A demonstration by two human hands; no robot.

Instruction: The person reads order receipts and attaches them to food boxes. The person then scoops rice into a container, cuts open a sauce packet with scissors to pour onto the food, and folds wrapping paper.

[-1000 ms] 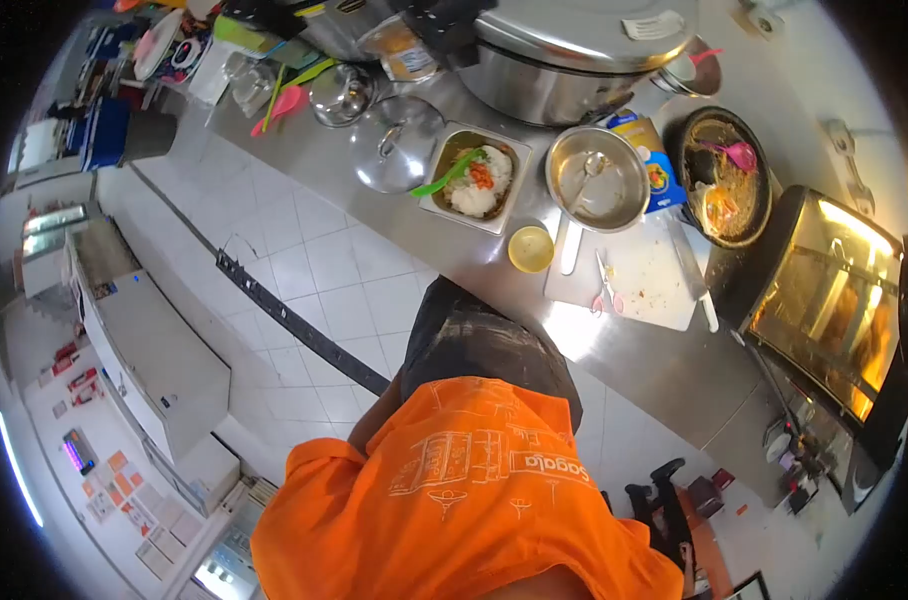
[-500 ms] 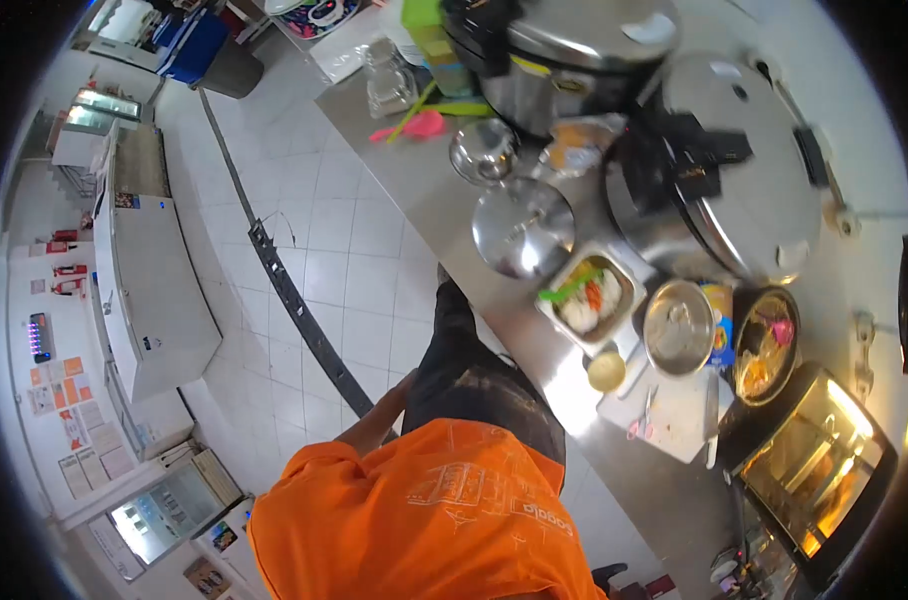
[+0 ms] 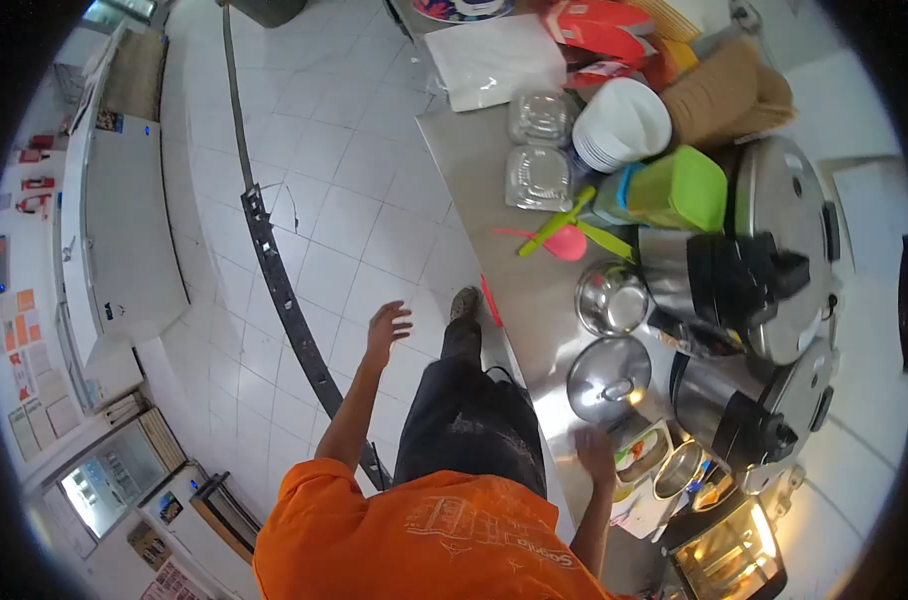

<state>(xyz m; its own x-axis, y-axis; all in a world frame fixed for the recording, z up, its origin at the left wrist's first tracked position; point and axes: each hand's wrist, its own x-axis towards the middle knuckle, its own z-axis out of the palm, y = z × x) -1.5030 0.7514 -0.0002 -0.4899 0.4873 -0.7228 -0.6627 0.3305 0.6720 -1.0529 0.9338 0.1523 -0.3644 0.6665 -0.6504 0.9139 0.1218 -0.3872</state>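
Note:
My left hand (image 3: pixel 387 330) hangs over the floor, fingers apart, holding nothing. Above the counter's front part is my right hand (image 3: pixel 596 452), blurred, its fingers hard to make out. It is nearest to a round steel lid (image 3: pixel 608 380) with a loop handle and a rectangular steel pan (image 3: pixel 642 455) of food, partly covered by the hand and arm. Beside that pan stands a round steel bowl (image 3: pixel 678 470). Beyond the lid sits another shiny steel bowl (image 3: pixel 612 298). A pink spoon (image 3: pixel 566 243) and lime-green utensil (image 3: pixel 554 225) lie farther along the counter.
Two large steel pressure cookers (image 3: pixel 799 260) (image 3: pixel 764 400) stand along the wall. Farther along are green containers (image 3: pixel 689 190), stacked white bowls (image 3: pixel 622 125) and clear plastic boxes (image 3: pixel 539 178). A lit oven (image 3: pixel 729 545) is at the lower right. A dark strip (image 3: pixel 284 290) crosses the tiled floor.
The view has shifted along the counter, showing more of its far end. My left hand has come up into full view, fingers spread. My right hand has come into view over the counter.

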